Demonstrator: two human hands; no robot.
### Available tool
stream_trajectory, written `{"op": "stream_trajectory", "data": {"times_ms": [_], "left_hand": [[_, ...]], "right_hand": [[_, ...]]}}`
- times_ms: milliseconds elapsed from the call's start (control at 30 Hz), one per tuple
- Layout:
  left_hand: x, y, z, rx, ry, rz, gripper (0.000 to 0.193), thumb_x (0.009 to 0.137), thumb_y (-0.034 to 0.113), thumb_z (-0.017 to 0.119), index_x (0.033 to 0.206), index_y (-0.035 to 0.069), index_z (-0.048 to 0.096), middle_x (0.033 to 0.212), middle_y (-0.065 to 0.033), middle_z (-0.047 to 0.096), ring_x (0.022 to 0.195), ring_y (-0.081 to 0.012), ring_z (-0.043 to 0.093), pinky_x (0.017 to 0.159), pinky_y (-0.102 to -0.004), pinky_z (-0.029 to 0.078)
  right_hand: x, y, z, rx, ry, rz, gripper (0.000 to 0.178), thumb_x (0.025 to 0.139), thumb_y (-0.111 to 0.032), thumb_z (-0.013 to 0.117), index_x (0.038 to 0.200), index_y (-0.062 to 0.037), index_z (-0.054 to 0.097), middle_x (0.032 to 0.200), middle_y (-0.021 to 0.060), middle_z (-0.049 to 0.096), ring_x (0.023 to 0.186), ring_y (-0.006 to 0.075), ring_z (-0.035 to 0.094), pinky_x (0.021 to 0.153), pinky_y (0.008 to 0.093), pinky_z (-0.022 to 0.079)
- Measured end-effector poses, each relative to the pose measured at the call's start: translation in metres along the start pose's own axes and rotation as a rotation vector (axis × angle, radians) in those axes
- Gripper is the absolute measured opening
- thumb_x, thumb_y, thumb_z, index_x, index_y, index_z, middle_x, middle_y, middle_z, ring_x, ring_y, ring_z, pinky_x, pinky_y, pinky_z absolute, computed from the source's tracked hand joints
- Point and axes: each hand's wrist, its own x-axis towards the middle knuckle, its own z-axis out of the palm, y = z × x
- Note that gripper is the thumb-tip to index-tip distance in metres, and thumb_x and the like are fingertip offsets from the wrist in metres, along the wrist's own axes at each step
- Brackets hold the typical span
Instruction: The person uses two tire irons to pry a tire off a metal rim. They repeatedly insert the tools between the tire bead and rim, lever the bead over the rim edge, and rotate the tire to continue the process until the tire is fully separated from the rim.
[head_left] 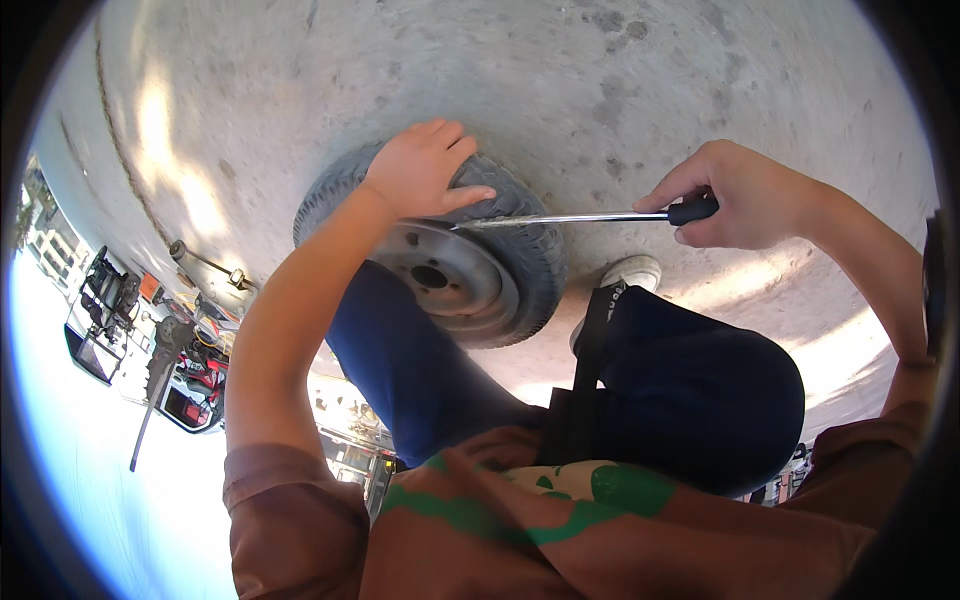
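Observation:
A black tire (pixel 540 270) on a grey metal wheel rim (pixel 455 275) is tilted beside my left leg. My left hand (pixel 425 170) lies over the tire's upper edge, fingers bent over its far side and thumb reaching across toward the right. In my right hand (pixel 735 195) is the black handle of a long metal pry bar (pixel 570 217). Its shaft runs left across the tire, and its tip meets the seam between tire and rim, close under my left thumb. My right fingers are closed round the handle.
Around the wheel is stained concrete floor (pixel 600 90). My shoe (pixel 635 272) stands right of the tire, near my bent knees. A metal rod with a round end (pixel 205 265) lies at the left. Farther off are parked vehicles, among them a red one (pixel 205 375).

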Motion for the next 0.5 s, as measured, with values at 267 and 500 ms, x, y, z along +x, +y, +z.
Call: {"op": "stream_trajectory", "data": {"times_ms": [267,500], "left_hand": [[-0.009,0.013,-0.026,0.121,-0.413,0.067,0.089,0.072,0.018,0.084,0.149,0.005,0.042,0.139,-0.0183,0.049,0.129,-0.0372,0.05,0.107,-0.0459,0.046],[-0.021,0.014,-0.016,0.08,-0.253,0.016,0.086,0.071,0.011,0.081,0.15,0.014,0.047,0.147,-0.0132,0.05,0.131,-0.0359,0.052,0.105,-0.0451,0.049]], "right_hand": [[-0.01,0.034,0.028,0.085,0.113,-0.099,0.034,0.083,-0.001,0.075,0.117,-0.0044,0.077,0.086,0.0097,0.073,0.071,0.0153,0.063,0.067,0.0293,0.052],[0.005,0.033,0.0,0.122,0.033,0.005,0.036,0.076,0.001,0.071,0.112,-0.0008,0.078,0.072,0.0064,0.069,0.055,0.012,0.057,0.051,0.0267,0.044]]}}
